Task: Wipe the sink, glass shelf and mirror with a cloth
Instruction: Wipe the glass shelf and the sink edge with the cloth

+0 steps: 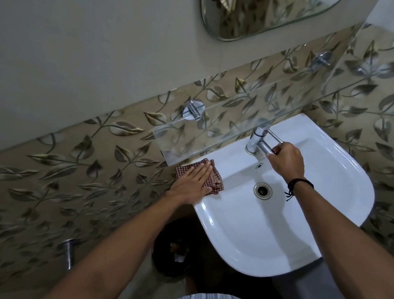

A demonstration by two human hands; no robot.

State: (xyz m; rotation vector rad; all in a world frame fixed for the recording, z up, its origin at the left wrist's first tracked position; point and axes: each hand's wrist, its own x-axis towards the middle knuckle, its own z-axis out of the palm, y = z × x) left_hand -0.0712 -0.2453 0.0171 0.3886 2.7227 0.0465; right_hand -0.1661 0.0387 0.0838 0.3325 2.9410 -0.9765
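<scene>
A white sink hangs on the leaf-patterned wall, with a drain in its bowl. My left hand lies flat on a red checked cloth on the sink's left rim. My right hand grips the spout of the chrome tap at the back of the sink. The glass shelf runs above the tap on chrome brackets. The mirror hangs higher on the wall, partly cut off by the top edge.
A dark bin with scraps inside stands on the floor under the sink's left side. A metal pipe stub sticks out of the wall at lower left. A chrome shelf bracket holds the shelf's left end.
</scene>
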